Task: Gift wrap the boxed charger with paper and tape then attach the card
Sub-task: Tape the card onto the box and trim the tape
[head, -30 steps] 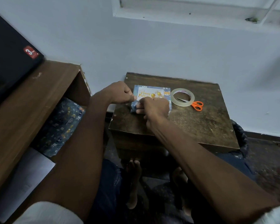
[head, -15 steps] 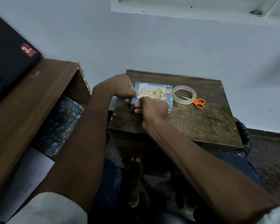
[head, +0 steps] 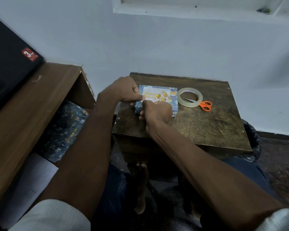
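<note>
Now both hands' curled fingers (head: pixel 141 97) pinch the card (head: pixel 154 95) on a worn wooden table (head: pixel 207 124) by the wall (head: pixel 157 47).

both bare forearms reach forward and converge, white sleeves pushed up near the elbows. the left hand (head: pixel 123 90) is curled knuckles-up, its thumb stretched out to the right. the right hand (head: pixel 156 111) is fisted, fingers (head: pixel 143 112) curled under, just beside the left thumb.
</note>
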Tool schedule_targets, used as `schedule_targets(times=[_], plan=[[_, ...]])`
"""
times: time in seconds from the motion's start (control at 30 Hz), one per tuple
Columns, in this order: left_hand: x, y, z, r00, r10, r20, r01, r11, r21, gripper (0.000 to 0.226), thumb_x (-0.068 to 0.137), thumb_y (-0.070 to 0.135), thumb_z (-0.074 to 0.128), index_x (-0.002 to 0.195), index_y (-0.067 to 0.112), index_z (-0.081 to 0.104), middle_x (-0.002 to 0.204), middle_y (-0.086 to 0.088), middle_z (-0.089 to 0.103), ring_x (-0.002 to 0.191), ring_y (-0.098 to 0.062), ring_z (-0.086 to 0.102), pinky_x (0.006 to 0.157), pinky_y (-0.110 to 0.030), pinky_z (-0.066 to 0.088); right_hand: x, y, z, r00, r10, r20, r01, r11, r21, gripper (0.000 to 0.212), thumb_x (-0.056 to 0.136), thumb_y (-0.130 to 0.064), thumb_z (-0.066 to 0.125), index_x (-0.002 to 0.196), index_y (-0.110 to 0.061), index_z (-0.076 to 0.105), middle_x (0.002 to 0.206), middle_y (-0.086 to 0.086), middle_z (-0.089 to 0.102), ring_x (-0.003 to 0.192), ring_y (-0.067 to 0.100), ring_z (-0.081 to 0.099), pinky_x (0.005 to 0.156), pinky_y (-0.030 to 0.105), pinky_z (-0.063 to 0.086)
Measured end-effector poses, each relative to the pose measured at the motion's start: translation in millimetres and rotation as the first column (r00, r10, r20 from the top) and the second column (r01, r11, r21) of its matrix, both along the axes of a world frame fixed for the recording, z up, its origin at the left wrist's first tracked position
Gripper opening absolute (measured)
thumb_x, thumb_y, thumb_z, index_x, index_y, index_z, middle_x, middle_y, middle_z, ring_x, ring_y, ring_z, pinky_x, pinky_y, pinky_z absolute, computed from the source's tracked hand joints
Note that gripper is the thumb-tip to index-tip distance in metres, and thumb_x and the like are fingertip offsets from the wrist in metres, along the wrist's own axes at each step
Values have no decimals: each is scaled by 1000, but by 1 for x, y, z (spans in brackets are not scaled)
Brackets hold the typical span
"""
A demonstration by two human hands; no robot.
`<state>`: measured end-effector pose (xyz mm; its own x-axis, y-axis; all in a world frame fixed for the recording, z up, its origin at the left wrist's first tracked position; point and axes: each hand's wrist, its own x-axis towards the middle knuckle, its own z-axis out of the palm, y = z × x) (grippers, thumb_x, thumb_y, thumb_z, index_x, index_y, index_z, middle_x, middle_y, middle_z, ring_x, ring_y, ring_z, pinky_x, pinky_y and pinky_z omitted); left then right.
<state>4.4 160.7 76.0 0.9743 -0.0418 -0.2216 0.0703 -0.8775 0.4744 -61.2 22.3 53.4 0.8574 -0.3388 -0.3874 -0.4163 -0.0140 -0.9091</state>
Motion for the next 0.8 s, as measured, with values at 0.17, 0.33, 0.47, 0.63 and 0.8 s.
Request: schedule_targets(times=[0.17, 0.33, 0.47, 0.63, 0.8], plan=[[1, 2, -5, 1000, 15, 6, -15, 999, -29, 26, 90, 40, 84, 81, 16, 78, 65, 0, 77, 65, -14, 73, 79, -33, 60, 1, 0, 0, 1000, -11, 2, 11, 1000, -9, 16, 84, -18, 79, 79, -4, 72, 54, 3, 70, 43, 16, 68, 50, 38, 62], [-2, 4, -18, 983, 183, 23, -174, 963, -204, 44, 96, 26, 81, 119, 13, 46, 76, -10, 77, 60, -20, 73, 65, -35, 59, -1, -2, 1, 1000, 1, 0, -1, 1000, 30, 12, 82, -12, 76, 78, -3, 70, 53, 6, 69, 44, 19, 69, 51, 36, 61], [-9, -2, -25, 983, 175, 61, -159, 964, -212, 38, 102, 40, 70, 120, 16, 47, 86, -9, 74, 72, -22, 73, 75, -41, 64, 0, -4, 2, 1000, 12, -4, -12, 998, 69, 12, 86, -14, 75, 81, -4, 70, 56, 6, 71, 46, 17, 70, 46, 27, 57], [-17, -2, -24, 979, 199, -48, -204, 926, -318, 56, 95, 31, 81, 130, 10, 43, 100, -11, 66, 73, -16, 66, 63, -29, 55, -5, -14, 5, 998, 59, -3, -58, 990, 129, 10, 87, -11, 72, 84, -2, 67, 62, 9, 73, 45, 16, 67, 35, 16, 37], [-17, -23, -17, 911, 338, 238, -313, 940, -137, 28, 102, 24, 65, 125, 18, 51, 117, -6, 66, 107, -25, 63, 92, -41, 49, 3, -36, 19, 989, 39, 144, -60, 988, 145, 17, 86, -9, 66, 70, -9, 59, 50, 10, 59, 37, 20, 57, 43, 28, 45]])
